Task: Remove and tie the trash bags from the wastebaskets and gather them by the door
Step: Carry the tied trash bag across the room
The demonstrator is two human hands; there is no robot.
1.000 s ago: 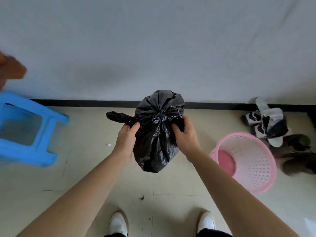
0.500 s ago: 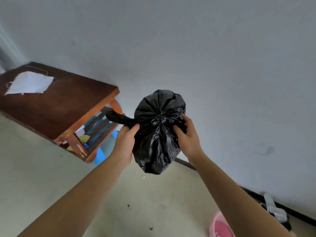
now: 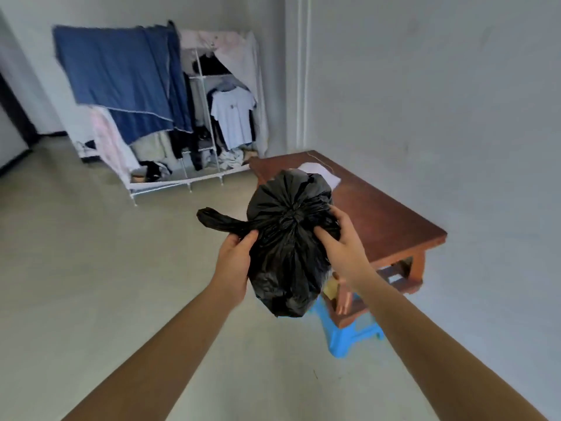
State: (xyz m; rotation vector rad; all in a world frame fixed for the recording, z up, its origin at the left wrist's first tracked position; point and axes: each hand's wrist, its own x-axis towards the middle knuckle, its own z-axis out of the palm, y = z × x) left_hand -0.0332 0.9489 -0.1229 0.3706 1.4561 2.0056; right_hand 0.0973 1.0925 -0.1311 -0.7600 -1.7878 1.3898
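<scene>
Left hand (image 3: 235, 258) and right hand (image 3: 340, 246) grip the knotted trash bag (image 3: 288, 271), arms outstretched.

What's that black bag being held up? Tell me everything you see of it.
The trash bag is thin, glossy black plastic, crinkled and bulging. Its neck is gathered into a knot, with one loose end sticking out leftward. It hangs in the air: the left hand grips it by the loose end, the right hand holds it beside the knot.

Home bedroom: open fabric wardrobe (image 3: 194, 117), low wooden table (image 3: 373, 217).
</scene>
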